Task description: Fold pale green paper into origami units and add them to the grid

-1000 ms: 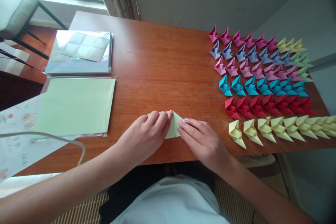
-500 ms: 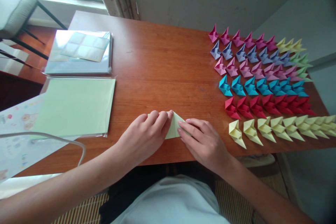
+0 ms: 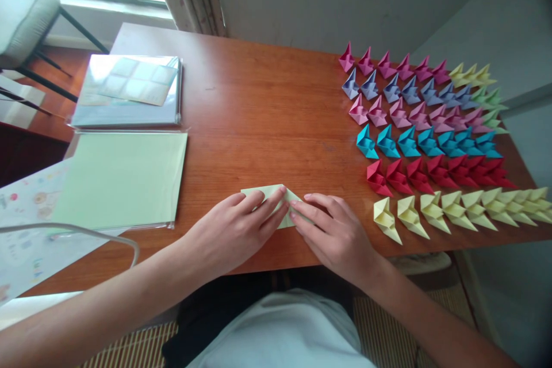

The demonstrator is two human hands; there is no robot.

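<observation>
A pale green sheet of folded paper [image 3: 286,221] lies flat on the table near its front edge, with a slanted upper right corner. My left hand [image 3: 241,227] rests over its left half, fingers stretched out and index fingertip at the top fold. On the other side, my right hand [image 3: 334,227] lies with extended fingers, their tips touching the right part of the paper. Both hands are open, pressing from above. The paper's lower left part is hidden under my left hand.
Rows of folded paper pieces, among them pale yellow ones [image 3: 387,219], red ones [image 3: 379,177] and blue ones [image 3: 366,141], stand at the right. To the left lie a pack of light green paper [image 3: 125,178], a clear-wrapped stack [image 3: 125,112] and a white cable [image 3: 107,236].
My left hand has uncurled, its fingers straightening over the paper and uncovering the upper left edge. My right hand stays nearly where it was. The view has shifted slightly.
</observation>
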